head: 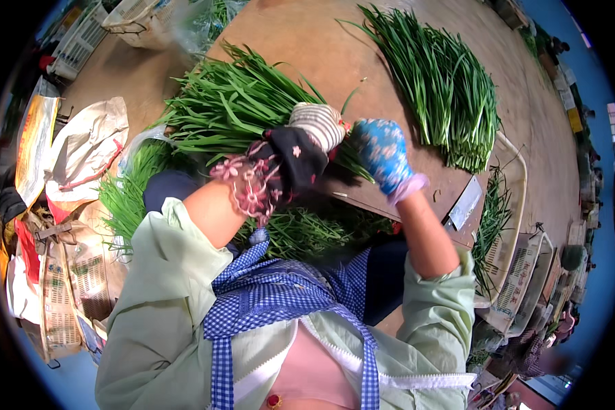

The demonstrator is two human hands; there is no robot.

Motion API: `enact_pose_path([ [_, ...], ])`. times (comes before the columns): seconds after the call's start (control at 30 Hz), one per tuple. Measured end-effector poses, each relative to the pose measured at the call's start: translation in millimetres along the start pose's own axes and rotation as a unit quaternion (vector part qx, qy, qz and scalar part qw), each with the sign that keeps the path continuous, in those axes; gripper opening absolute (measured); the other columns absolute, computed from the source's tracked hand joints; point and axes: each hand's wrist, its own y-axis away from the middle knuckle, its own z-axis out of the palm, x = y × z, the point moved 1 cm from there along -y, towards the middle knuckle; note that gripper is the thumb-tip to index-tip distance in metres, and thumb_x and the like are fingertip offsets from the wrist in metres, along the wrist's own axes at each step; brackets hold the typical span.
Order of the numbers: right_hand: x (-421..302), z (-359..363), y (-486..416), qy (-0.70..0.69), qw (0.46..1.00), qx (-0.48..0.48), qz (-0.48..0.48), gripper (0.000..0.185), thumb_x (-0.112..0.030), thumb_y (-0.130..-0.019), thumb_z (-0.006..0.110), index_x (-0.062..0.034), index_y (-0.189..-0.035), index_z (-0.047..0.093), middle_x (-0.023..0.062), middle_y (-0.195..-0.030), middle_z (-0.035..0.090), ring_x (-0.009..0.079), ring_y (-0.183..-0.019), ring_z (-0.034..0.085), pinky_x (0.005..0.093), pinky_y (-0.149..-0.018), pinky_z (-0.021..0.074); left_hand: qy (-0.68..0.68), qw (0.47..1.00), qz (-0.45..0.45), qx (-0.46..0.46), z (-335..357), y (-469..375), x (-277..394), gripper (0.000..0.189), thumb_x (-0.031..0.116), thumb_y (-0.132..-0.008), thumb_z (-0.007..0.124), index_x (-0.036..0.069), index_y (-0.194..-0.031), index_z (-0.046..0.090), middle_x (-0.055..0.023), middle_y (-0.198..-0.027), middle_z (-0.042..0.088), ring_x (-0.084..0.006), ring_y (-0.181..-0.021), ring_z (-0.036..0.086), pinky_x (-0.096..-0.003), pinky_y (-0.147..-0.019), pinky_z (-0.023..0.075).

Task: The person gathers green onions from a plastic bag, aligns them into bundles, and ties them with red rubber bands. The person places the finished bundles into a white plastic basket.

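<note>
My left hand (315,123), in a striped knit glove with a dark embroidered cuff, is closed around a bunch of long, flat green leaves (236,102) that look like garlic chives. The leaf tips spread to the upper left; the stem ends point down to the right. Close beside those stems is my right hand (382,154), in a blue flower-print glove, with its fingers curled and partly hidden. Whether it grips anything cannot be made out. Something small and red shows at the left fingertips. To the right lies a neat pile of chives (441,92), stems towards me.
A cleaver blade (465,202) lies at the board's right edge. Beyond it, a cream plastic basket (512,205) holds loose leaves. Cut greens (297,233) lie below my hands; a plastic bag of greens (138,179) is at left, near woven sacks (89,138) and crates (61,302).
</note>
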Motion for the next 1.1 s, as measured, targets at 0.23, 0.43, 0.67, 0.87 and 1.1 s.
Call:
enact_pose_path([
  [0.23, -43, 36, 20, 0.056, 0.989, 0.110, 0.087, 0.005, -0.016, -0.072, 0.062, -0.0114, -0.072, 0.061, 0.0094, -0.065, 0.059, 0.0278, -0.065, 0.061, 0.0410, -0.057, 0.0459, 0.069, 0.995, -0.041, -0.057, -17, -15, 7, 0.039, 0.044, -0.076, 0.064, 0.008, -0.090, 0.069, -0.0121, -0.089, 0.068, -0.0274, -0.081, 0.064, -0.0353, -0.075, 0.0486],
  [0.43, 19, -3, 20, -0.256, 0.937, 0.182, 0.151, 0.024, -0.029, -0.078, 0.063, -0.0089, -0.090, 0.067, 0.0100, -0.081, 0.066, 0.0288, -0.078, 0.063, 0.0392, -0.070, 0.0495, -0.006, 0.917, 0.291, 0.274, 5, 37, -25, 0.042, 0.012, -0.070, 0.068, 0.018, -0.111, 0.063, -0.0017, -0.072, 0.059, -0.0195, -0.073, 0.059, -0.0427, -0.096, 0.0383],
  [0.67, 33, 17, -17, -0.295, 0.951, 0.052, 0.069, 0.019, -0.024, -0.073, 0.064, -0.0098, -0.084, 0.067, 0.0116, -0.083, 0.066, 0.0285, -0.082, 0.063, 0.0400, -0.073, 0.0482, -0.067, 0.896, 0.340, 0.278, 14, 22, -12, 0.015, 0.021, -0.067, 0.071, 0.020, -0.082, 0.068, 0.0016, -0.078, 0.061, -0.0174, -0.082, 0.059, -0.0497, -0.105, 0.0261],
  [0.87, -6, 15, 7, 0.009, 0.991, 0.128, 0.050, 0.003, -0.017, -0.072, 0.060, -0.0135, -0.072, 0.061, 0.0077, -0.073, 0.061, 0.0234, -0.073, 0.060, 0.0377, -0.064, 0.0430, 0.047, 0.980, 0.045, 0.188, 17, -13, -18, 0.016, 0.028, -0.070, 0.070, 0.015, -0.079, 0.071, -0.0023, -0.100, 0.066, -0.0207, -0.102, 0.057, -0.0502, -0.107, 0.0178],
  [1.1, -54, 47, 31, 0.055, 0.986, 0.129, 0.087, 0.008, -0.013, -0.074, 0.056, -0.0118, -0.078, 0.062, 0.0074, -0.078, 0.060, 0.0240, -0.078, 0.058, 0.0393, -0.069, 0.0432, -0.047, 0.989, 0.104, 0.090, 31, -33, 3, 0.025, 0.030, -0.087, 0.054, 0.020, -0.109, 0.062, -0.0063, -0.097, 0.067, -0.0206, -0.099, 0.060, -0.0524, -0.109, 0.0089],
])
